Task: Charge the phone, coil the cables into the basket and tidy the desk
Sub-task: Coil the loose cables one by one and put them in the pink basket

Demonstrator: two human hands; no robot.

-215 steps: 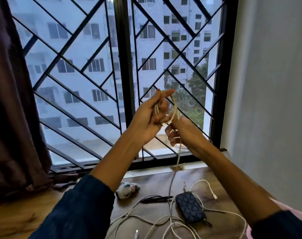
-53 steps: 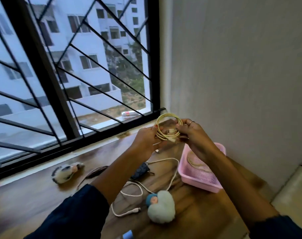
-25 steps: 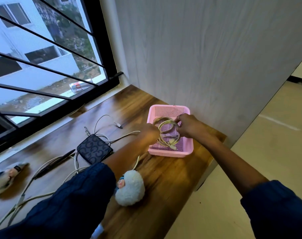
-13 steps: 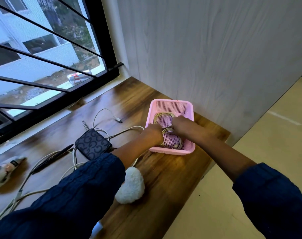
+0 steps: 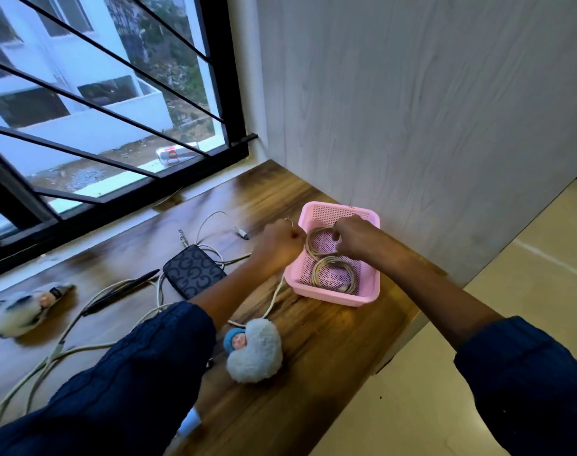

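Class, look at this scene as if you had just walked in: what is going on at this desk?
A person is tidying cables into a pink basket at the desk's far right end. Two coiled cables lie inside: the right hand and left hand are both at the far coil, while the near coil lies free. Loose white cables, a dark patterned pouch and a fluffy heart toy remain on the wooden desk.
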